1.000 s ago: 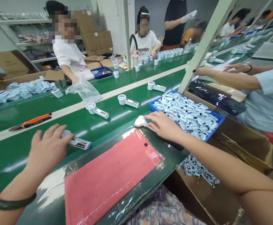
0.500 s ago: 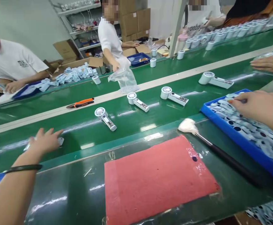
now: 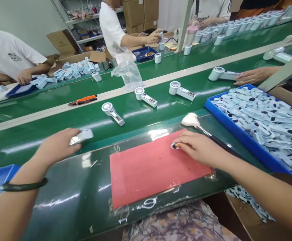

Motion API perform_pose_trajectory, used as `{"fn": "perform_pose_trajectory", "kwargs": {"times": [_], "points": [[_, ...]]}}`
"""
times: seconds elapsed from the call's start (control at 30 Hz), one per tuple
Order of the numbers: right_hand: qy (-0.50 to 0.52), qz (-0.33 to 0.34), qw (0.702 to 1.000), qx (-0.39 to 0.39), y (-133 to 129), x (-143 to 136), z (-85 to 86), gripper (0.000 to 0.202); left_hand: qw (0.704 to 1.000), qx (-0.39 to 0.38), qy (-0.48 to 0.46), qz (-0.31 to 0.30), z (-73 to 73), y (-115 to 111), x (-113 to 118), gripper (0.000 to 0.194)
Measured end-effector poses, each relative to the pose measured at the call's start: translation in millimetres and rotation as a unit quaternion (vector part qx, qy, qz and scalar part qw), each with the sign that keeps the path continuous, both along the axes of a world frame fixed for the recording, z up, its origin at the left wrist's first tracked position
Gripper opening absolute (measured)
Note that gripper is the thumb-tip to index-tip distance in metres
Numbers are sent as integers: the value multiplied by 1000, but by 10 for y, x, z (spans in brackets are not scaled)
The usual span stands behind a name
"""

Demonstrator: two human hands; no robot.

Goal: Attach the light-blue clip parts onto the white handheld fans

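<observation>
My left hand [image 3: 58, 145] is closed around a glossy whitish plastic part [image 3: 82, 136], raised over the near edge of the green belt; my fingers hide some of it. Over the red mat [image 3: 136, 174], my right hand [image 3: 198, 147] pinches a small pale cover piece [image 3: 174, 146] with a dark oval end. It resembles the pale blue covers [image 3: 269, 117] heaped in the blue tray [image 3: 246, 150] to the right. Beyond my hands, handheld fans lie on the belt, the nearest fan [image 3: 113, 113] between them.
A white-tipped, black-handled tool [image 3: 216, 139] lies between mat and tray. Orange-handled pliers [image 3: 83, 100] rest on the belt's pale strip beside a clear bag [image 3: 131, 75]. At right, a co-worker's hand [image 3: 253, 75] touches a fan [image 3: 216, 73]. Another blue tray [image 3: 12, 172] sits left.
My right hand has moved left from the blue tray to the mat with a cover piece. My left hand has closed on the whitish part and lifted it rightward. The co-worker's hand has reached the fan.
</observation>
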State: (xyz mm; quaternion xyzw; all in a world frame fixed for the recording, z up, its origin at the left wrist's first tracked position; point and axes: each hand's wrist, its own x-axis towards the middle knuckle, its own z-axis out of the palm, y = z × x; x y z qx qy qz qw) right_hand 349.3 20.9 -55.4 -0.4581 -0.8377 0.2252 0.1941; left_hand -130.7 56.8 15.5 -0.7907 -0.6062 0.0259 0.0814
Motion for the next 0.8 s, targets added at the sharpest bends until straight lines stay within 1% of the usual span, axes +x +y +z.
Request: {"fn": "perform_pose_trajectory", "kwargs": {"times": [0.03,0.07,0.1,0.17,0.2,0.23,0.27,0.3,0.33,0.37,0.43,0.5,0.57,0.63,0.73,0.8], "points": [[-10,11,1000,-9,-68,-117,-66,29,1000,0,2,-27,15,-117,279,38],[-30,6,1000,-4,-118,-197,-125,28,998,5,-4,-66,6,-237,576,39],[-54,-11,998,14,-151,-246,-174,26,994,18,-11,-107,-28,-356,877,36],[-95,-54,992,63,-177,-266,-236,20,981,46,-11,-188,-158,-569,1433,29],[-101,-67,989,83,-176,-249,-252,17,975,57,-11,-213,-240,-654,1658,24],[-97,-68,989,93,-167,-219,-261,16,970,64,-11,-235,-322,-723,1831,18],[-86,-59,990,96,-154,-182,-265,16,966,61,-15,-250,-395,-774,1947,15],[-74,-43,992,94,-138,-142,-266,17,965,54,-24,-257,-456,-809,2006,16],[-66,-25,993,91,-122,-106,-265,17,965,43,-39,-257,-500,-828,2014,22],[-61,-11,994,89,-108,-76,-260,15,965,30,-56,-253,-527,-837,1981,28],[-55,-13,995,84,-96,-57,-234,11,967,3,-98,-235,-539,-839,1856,37],[-29,-29,996,74,-120,-108,-181,13,965,-26,-143,-217,-529,-845,1743,37],[12,-24,997,68,-181,-230,-107,16,961,-45,-185,-202,-531,-858,1705,32],[38,10,996,76,-266,-400,-35,15,957,-44,-213,-191,-555,-869,1730,27],[5,56,993,102,-377,-656,28,14,949,-27,-248,-192,-596,-870,1787,28],[-37,62,991,111,-414,-768,39,12,938,-23,-282,-202,-605,-868,1800,32]]}}
